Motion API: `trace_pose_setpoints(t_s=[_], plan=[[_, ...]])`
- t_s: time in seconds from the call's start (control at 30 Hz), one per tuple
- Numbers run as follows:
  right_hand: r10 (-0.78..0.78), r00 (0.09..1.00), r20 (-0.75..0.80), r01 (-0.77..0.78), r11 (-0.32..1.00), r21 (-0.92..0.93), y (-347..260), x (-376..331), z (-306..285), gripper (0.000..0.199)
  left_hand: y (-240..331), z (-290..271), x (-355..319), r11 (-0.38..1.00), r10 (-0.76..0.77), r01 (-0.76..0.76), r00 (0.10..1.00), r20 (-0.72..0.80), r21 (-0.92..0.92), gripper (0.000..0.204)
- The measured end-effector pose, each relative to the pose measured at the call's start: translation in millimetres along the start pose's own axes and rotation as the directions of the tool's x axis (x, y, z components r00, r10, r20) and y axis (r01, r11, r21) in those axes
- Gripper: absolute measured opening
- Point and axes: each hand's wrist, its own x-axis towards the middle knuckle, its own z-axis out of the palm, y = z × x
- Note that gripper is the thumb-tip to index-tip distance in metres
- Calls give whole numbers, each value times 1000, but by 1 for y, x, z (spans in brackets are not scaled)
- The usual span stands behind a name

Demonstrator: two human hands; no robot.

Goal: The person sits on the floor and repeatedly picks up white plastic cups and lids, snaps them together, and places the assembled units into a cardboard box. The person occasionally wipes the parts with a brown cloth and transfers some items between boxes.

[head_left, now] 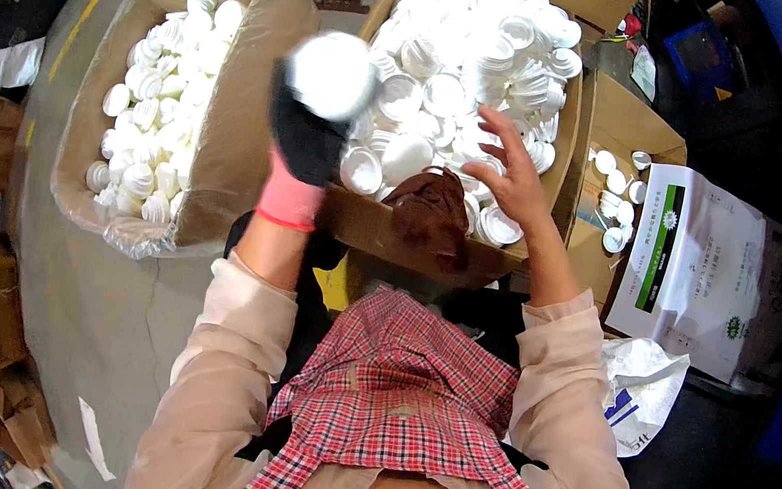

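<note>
My left hand [304,135], in a black glove with a pink cuff, is closed around a round white plastic lid [331,75], held up between the two big boxes. The lid is blurred, so I cannot tell which face is toward me. My right hand [512,177] is bare and open, fingers spread, hovering just above the heap of white lids [471,49] in the cardboard box in front of me [383,228]. A brown cloth [431,215] is draped over that box's near edge, right beside my right wrist.

To my left stands the plastic-lined box [220,168], part filled with ribbed white caps [155,98]. A smaller carton [621,127] on my right holds a few loose caps, with a printed white bag [700,271] lying against it.

To do this well, I judge I should keep the gloved grip firm but on the rim (these lids look thin and slippery), and let the free hand settle on a single lid rather than rake the pile, since they nest together and could come up in clumps.
</note>
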Motion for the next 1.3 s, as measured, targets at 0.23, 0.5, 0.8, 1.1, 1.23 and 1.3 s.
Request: trace_pose_setpoints(t_s=[0.23, 0.5, 0.8, 1.1, 1.23, 1.3], plan=[[-231, 967, 110, 251, 781, -572, 46, 32, 79, 46, 30, -40, 8, 909, 36, 46, 982, 187, -414, 52], [135, 984, 115, -73, 899, -432, -23, 49, 45, 36, -5, -24, -1, 945, -236, 283, 938, -255, 165, 49], [289, 953, -93, -298, 833, -467, 40, 37, 4, 36, 2, 32, -21, 936, -349, 329, 906, 239, 124, 80], [679, 705, -207, -659, 734, 165, 120, 10, 35, 28, -51, 2, 13, 170, 44, -719, 689, 724, 674, 79], [-35, 992, 122, 110, 722, -683, 89, 1, -9, 18, -129, 49, 9, 142, -71, -844, 513, 856, 518, 75], [-217, 950, 222, 311, 646, -698, 36, 0, -27, 12, -149, 73, -4, 156, -102, -882, 433, 895, 445, 73]])
